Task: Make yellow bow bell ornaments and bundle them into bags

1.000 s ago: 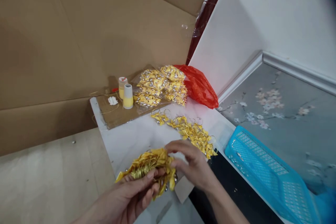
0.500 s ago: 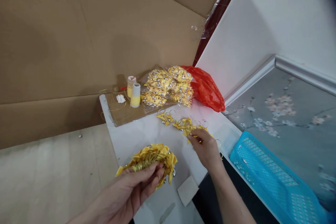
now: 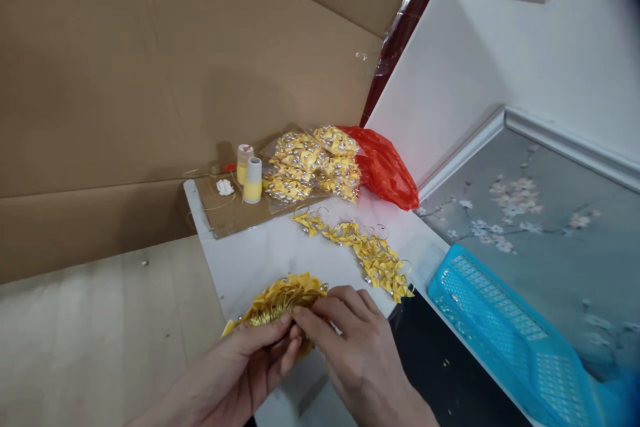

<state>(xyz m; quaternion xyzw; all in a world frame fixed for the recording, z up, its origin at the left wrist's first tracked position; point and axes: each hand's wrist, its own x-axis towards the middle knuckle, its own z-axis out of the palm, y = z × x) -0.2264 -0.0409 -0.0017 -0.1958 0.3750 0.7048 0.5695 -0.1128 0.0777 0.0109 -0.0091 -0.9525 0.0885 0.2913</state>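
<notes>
My left hand (image 3: 250, 360) is closed round a thick bunch of yellow ribbon bows (image 3: 295, 285) with small silver bells. Their gold cord loops (image 3: 273, 310) are gathered together under my left thumb. Against the right end of this bunch, my right hand (image 3: 353, 333) is pinched shut, its fingertips meeting those of my left hand at the loops. What lies between the right fingertips is hidden. Farther back, a loose pile of similar yellow bows (image 3: 383, 263) with bells and cord loops lies on the white tabletop (image 3: 250, 257).
Clear bags of yellow bows (image 3: 300, 160) lie at the back beside a red plastic bag (image 3: 387, 167). Two thread cones (image 3: 253, 181) and a small white piece (image 3: 225, 187) stand on a cardboard sheet (image 3: 220, 217). A blue plastic basket (image 3: 505, 340) is at the right. Cardboard (image 3: 125, 80) rises behind.
My right hand went from the bunch to the loose pile, then came back to the bunch beside my left fingers. My left hand has kept its hold. The view shifted slightly.
</notes>
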